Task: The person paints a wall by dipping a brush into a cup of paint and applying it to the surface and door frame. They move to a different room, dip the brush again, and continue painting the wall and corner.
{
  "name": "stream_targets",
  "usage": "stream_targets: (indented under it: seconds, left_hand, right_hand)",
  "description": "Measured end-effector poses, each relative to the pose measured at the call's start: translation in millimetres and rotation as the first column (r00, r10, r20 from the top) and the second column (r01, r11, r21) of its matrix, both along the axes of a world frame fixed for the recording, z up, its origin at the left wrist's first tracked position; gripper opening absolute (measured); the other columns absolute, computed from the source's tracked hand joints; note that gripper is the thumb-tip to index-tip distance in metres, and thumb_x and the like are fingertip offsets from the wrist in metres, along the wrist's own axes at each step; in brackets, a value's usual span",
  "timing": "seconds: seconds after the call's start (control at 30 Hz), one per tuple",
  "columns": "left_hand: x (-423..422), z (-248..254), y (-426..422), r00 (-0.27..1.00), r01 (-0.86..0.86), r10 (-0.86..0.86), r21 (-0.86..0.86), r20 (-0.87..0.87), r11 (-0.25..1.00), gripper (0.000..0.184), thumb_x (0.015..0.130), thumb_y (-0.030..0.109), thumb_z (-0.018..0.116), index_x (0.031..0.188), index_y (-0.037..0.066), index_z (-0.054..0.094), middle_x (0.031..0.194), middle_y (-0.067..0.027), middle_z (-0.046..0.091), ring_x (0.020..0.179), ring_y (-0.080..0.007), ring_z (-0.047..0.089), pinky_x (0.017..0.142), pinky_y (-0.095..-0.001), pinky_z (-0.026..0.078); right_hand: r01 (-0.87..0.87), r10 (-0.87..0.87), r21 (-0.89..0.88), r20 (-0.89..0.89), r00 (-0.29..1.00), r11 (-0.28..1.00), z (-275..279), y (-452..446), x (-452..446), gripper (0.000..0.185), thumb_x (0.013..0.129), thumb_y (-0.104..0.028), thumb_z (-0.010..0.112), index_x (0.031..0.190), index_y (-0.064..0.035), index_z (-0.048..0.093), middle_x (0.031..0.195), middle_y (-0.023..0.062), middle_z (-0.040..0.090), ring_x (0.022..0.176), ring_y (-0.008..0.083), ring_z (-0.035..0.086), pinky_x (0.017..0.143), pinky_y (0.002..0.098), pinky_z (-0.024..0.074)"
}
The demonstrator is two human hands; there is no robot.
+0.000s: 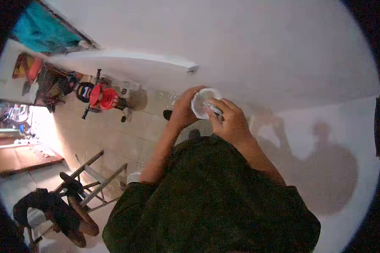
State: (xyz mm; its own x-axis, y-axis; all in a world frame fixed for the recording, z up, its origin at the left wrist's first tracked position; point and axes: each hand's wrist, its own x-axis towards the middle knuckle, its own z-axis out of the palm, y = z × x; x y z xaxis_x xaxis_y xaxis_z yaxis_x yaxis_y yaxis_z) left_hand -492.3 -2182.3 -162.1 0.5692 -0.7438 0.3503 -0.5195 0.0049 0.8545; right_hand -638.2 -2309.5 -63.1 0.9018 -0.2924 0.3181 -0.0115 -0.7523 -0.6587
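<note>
My left hand [185, 110] is wrapped round the side of a small white bowl [195, 106], held up in front of my chest. Greyish-white stuff shows inside it. My right hand [232, 121] reaches over the bowl's right side with fingers pinched together. A small pale, partly shiny thing [216, 109] sticks out between those fingers, its tip inside the bowl. The fingers hide most of it, so its kind cannot be made out.
A white wall [261, 50] stands close ahead, my shadow [331, 177] on it. On the tiled floor are a red-seated child's ride-on [109, 98] and a wooden frame with legs [98, 185]. Another person [57, 213] bends at lower left. A bright doorway [42, 130] lies left.
</note>
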Motion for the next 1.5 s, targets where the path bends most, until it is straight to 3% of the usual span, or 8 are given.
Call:
stream_targets:
  seconds: [0.2, 0.3, 0.6, 0.8, 1.2, 1.33, 1.4, 1.5]
  left_hand:
    - [-9.0, -8.0, 10.5, 0.993, 0.016, -0.050, 0.300, 0.107, 0.954, 0.083, 0.075, 0.032, 0.086, 0.147, 0.010, 0.050, 0.144, -0.0167, 0.057, 0.135, -0.0376, 0.053, 0.113, -0.0492, 0.043]
    - [-4.4, -30.2, 13.8, 0.975, 0.018, -0.024, 0.028, 0.223, 0.999, 0.087, 0.072, 0.034, 0.089, 0.147, 0.010, 0.050, 0.143, -0.0168, 0.058, 0.133, -0.0378, 0.055, 0.112, -0.0492, 0.044]
    - [-22.3, -14.2, 25.6, 0.989, 0.048, -0.066, 0.135, 0.129, 0.990, 0.092, 0.062, 0.036, 0.096, 0.141, 0.010, 0.055, 0.135, -0.0156, 0.064, 0.126, -0.0373, 0.060, 0.107, -0.0472, 0.048]
    - [-9.9, -19.0, 36.6, 0.995, 0.097, -0.094, 0.228, -0.026, 0.969, 0.096, 0.061, 0.043, 0.097, 0.140, 0.010, 0.054, 0.131, -0.0159, 0.066, 0.122, -0.0370, 0.063, 0.104, -0.0470, 0.051]
    - [-5.5, -22.1, 42.0, 0.995, 0.094, -0.082, 0.242, -0.060, 0.966, 0.098, 0.064, 0.048, 0.095, 0.143, 0.013, 0.049, 0.133, -0.0161, 0.064, 0.124, -0.0377, 0.062, 0.101, -0.0476, 0.052]
    - [-5.1, -35.8, 39.6, 0.993, 0.113, -0.098, 0.286, -0.064, 0.952, 0.099, 0.061, 0.042, 0.097, 0.141, 0.013, 0.049, 0.129, -0.0163, 0.066, 0.122, -0.0378, 0.063, 0.099, -0.0478, 0.052]
    - [-3.9, -41.6, 38.4, 0.996, 0.088, -0.081, 0.267, -0.036, 0.960, 0.103, 0.056, 0.040, 0.099, 0.140, 0.012, 0.048, 0.126, -0.0165, 0.067, 0.120, -0.0380, 0.064, 0.096, -0.0482, 0.053]
    - [-2.6, -50.4, 36.7, 0.993, 0.115, -0.104, 0.291, -0.053, 0.950, 0.093, 0.066, 0.044, 0.093, 0.142, 0.012, 0.049, 0.132, -0.0174, 0.065, 0.123, -0.0382, 0.062, 0.100, -0.0489, 0.052]
  right_hand:
    - [-0.007, 0.013, 0.191, -0.030, 0.999, 0.982, -6.9, 3.6, -2.5, 0.030, 0.094, -0.014, 0.071, 0.117, 0.0049, 0.071, 0.108, 0.0228, 0.075, 0.099, 0.0309, 0.074, 0.088, 0.0402, 0.0573]
    - [0.070, -0.027, 0.357, -0.125, 0.992, 0.931, 0.3, 10.1, -6.1, 0.031, 0.098, -0.021, 0.070, 0.112, 0.0067, 0.073, 0.101, 0.0199, 0.077, 0.092, 0.0249, 0.074, 0.084, 0.0386, 0.0584]
    - [0.096, -0.067, 0.464, -0.079, 0.995, 0.880, -39.2, -2.2, -14.0, 0.028, 0.102, -0.019, 0.066, 0.107, 0.0081, 0.072, 0.084, 0.0048, 0.071, 0.074, 0.0112, 0.062, 0.064, 0.0297, 0.0506]
    - [0.208, -0.203, 0.614, -0.080, 0.976, 0.761, -55.5, -25.3, -23.1, 0.028, 0.101, -0.018, 0.066, 0.113, 0.0063, 0.072, 0.082, 0.0081, 0.071, 0.066, 0.0130, 0.064, 0.050, 0.0284, 0.0500]
    - [0.290, -0.286, 0.794, -0.154, 0.946, 0.534, -62.8, -26.2, -27.0, 0.029, 0.100, -0.019, 0.068, 0.113, 0.0064, 0.072, 0.084, 0.0120, 0.071, 0.066, 0.0170, 0.067, 0.056, 0.0316, 0.0550]
    - [0.259, -0.287, 0.794, -0.112, 0.951, 0.550, -76.5, -41.1, -32.5, 0.028, 0.099, -0.019, 0.068, 0.110, 0.0053, 0.075, 0.090, 0.0108, 0.075, 0.074, 0.0175, 0.068, 0.066, 0.0316, 0.0542]
    - [0.197, -0.184, 0.677, -0.092, 0.979, 0.709, -73.9, -46.3, -33.6, 0.029, 0.100, -0.019, 0.067, 0.115, 0.0047, 0.074, 0.089, 0.0090, 0.074, 0.075, 0.0164, 0.066, 0.067, 0.0320, 0.0524]
    - [0.211, -0.200, 0.584, -0.085, 0.976, 0.784, -55.8, -37.3, -32.9, 0.026, 0.100, -0.018, 0.066, 0.114, 0.0028, 0.074, 0.086, 0.0077, 0.072, 0.071, 0.0154, 0.065, 0.066, 0.0317, 0.0520]
